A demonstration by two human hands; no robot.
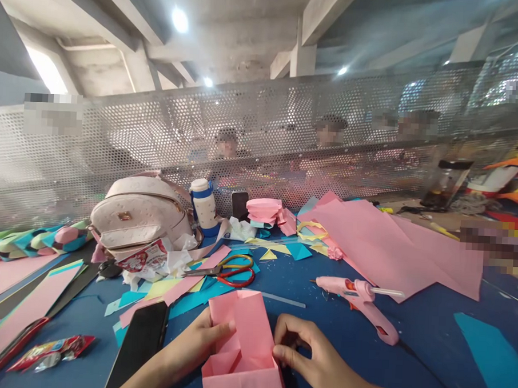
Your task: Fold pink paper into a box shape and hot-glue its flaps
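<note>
A folded pink paper box with raised flaps stands at the table's near edge, between my hands. My left hand closes on its left wall, the thumb lying over the inner side and the other fingers hidden behind the paper. At the right edge, my right hand pinches the paper between thumb and curled fingers. A pink hot glue gun lies to the right with its nozzle pointing left. Beyond the box rest scissors with red and yellow handles. A black phone lies beside my left forearm.
Behind are a pale backpack, a white-and-blue bottle and large pink sheets. Coloured scraps litter the blue table. A snack packet lies left. People sit beyond the perforated metal screen; a blurred hand shows far right.
</note>
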